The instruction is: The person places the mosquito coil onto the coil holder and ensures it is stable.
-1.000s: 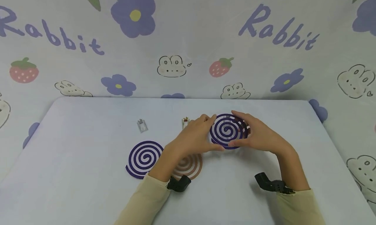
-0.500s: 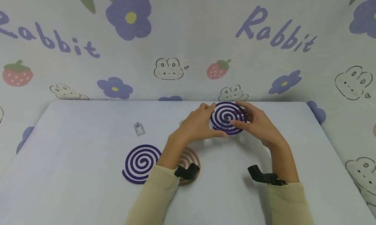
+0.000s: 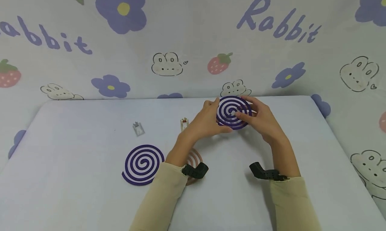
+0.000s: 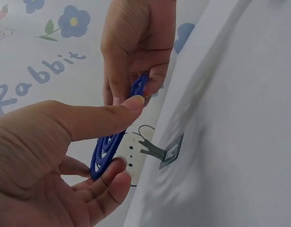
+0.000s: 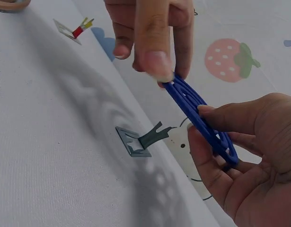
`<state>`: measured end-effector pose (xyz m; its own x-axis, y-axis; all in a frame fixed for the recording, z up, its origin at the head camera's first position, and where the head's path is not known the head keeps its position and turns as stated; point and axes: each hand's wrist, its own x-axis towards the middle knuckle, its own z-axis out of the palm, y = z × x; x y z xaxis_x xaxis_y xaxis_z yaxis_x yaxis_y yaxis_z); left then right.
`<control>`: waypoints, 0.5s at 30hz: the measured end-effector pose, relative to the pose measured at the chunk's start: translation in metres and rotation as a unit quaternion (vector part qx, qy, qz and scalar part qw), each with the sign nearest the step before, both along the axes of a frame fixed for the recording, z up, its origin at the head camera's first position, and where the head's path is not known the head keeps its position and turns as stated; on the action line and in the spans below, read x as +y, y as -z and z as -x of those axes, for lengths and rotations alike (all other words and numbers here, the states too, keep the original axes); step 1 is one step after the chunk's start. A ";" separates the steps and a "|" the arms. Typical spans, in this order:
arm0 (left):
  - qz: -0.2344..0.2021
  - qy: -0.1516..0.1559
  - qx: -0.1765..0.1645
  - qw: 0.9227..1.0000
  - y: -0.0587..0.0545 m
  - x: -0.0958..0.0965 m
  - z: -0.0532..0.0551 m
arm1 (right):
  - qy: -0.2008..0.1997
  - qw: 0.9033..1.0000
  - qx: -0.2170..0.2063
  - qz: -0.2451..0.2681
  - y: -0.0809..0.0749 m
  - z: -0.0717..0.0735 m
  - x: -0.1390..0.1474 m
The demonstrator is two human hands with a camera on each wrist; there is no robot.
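Note:
Both hands hold a dark blue mosquito coil (image 5: pixel 195 118) in the air over the far side of the table. My left hand (image 3: pixel 206 120) grips its left edge between thumb and fingers. From the right, my right hand (image 3: pixel 260 118) pinches it, thumb near the spiral's centre and fingers behind. Below the coil, apart from it, a small metal coil stand (image 4: pixel 170 152) lies on the table with its forked tab bent up. A second blue coil (image 3: pixel 144 161) lies flat at left. The brown coil (image 3: pixel 197 156) beside it is partly hidden by my left forearm.
A silver stand (image 3: pixel 138 129) lies behind the second coil. Another stand (image 3: pixel 184 123), gold with a red part, sits just left of my left hand. The white table (image 3: pixel 75 150) ends at a patterned backdrop (image 3: pixel 193 40).
The hands have carried the coil away from the body, toward the table's far edge. My right thumb has slid from the coil's lower rim to near its centre.

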<state>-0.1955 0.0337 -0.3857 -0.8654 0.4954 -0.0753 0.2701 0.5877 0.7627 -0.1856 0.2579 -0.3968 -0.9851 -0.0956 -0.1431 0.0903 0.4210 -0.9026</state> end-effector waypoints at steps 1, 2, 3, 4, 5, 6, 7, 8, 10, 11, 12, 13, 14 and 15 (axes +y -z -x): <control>-0.009 0.001 0.001 1.000 0.000 0.001 0.002 | 0.004 1.000 0.004 -0.002 -0.001 0.001 0.000; -0.020 -0.002 -0.001 1.000 0.000 0.001 0.003 | 0.008 1.000 0.008 -0.005 -0.002 0.002 0.000; -0.029 -0.006 -0.003 1.000 -0.001 0.001 0.005 | 0.013 1.000 0.012 -0.008 -0.002 0.002 -0.001; -0.038 -0.013 -0.005 0.999 -0.001 0.001 0.007 | 0.017 1.000 0.016 -0.010 -0.003 0.003 -0.002; -0.046 -0.023 -0.007 0.999 0.000 0.002 0.008 | 0.021 1.000 0.020 -0.012 -0.003 0.003 -0.003; -0.053 -0.035 -0.007 0.998 0.000 0.002 0.009 | 0.026 0.999 0.024 -0.014 -0.002 0.003 -0.004; -0.061 -0.047 -0.010 0.997 0.002 0.003 0.011 | 0.031 0.999 0.027 -0.016 -0.002 0.004 -0.005; -0.071 -0.062 -0.019 0.995 0.002 0.005 0.011 | 0.036 0.999 0.028 -0.016 -0.001 0.004 -0.006; -0.094 -0.087 -0.035 0.991 0.005 0.008 0.012 | 0.045 0.998 0.030 -0.014 0.001 0.004 -0.008; -0.104 -0.099 -0.042 0.989 0.007 0.010 0.013 | 0.050 0.998 0.030 -0.013 0.002 0.004 -0.009; -0.120 -0.108 -0.053 0.986 0.009 0.012 0.013 | 0.056 0.998 0.030 -0.011 0.003 0.004 -0.009; -0.139 -0.115 -0.066 0.981 0.010 0.014 0.013 | 0.061 0.998 0.029 -0.008 0.004 0.004 -0.010; -0.159 -0.121 -0.078 0.977 0.012 0.015 0.013 | 0.066 0.997 0.028 -0.003 0.005 0.004 -0.010; -0.173 -0.127 -0.085 0.973 0.013 0.016 0.013 | 0.070 0.997 0.028 -0.001 0.006 0.004 -0.011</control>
